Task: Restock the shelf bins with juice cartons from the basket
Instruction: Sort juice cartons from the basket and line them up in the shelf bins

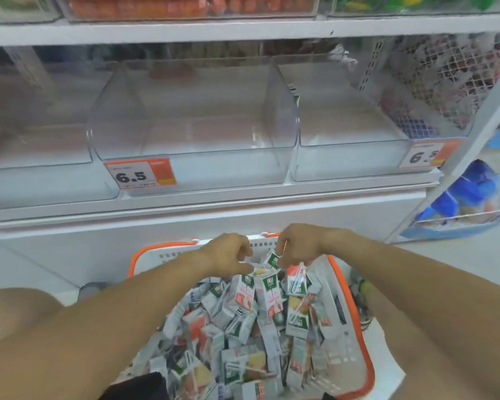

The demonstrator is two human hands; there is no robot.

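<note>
- Nearest us, small juice cartons [243,327] lay heaped in the white, orange-rimmed basket [355,313].
- At its far end, our left hand [228,252] curled over the pile; our right hand [296,248] pinched a carton [296,280].
- Beyond, the clear shelf bin [191,125] carried a 6.5 price tag [139,176].

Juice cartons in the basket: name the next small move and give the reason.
Probably lift the cartons both hands pinch up into the middle clear bin. The left hand and right hand already grip cartons at the far end of the basket, and that bin directly above looks empty.
</note>
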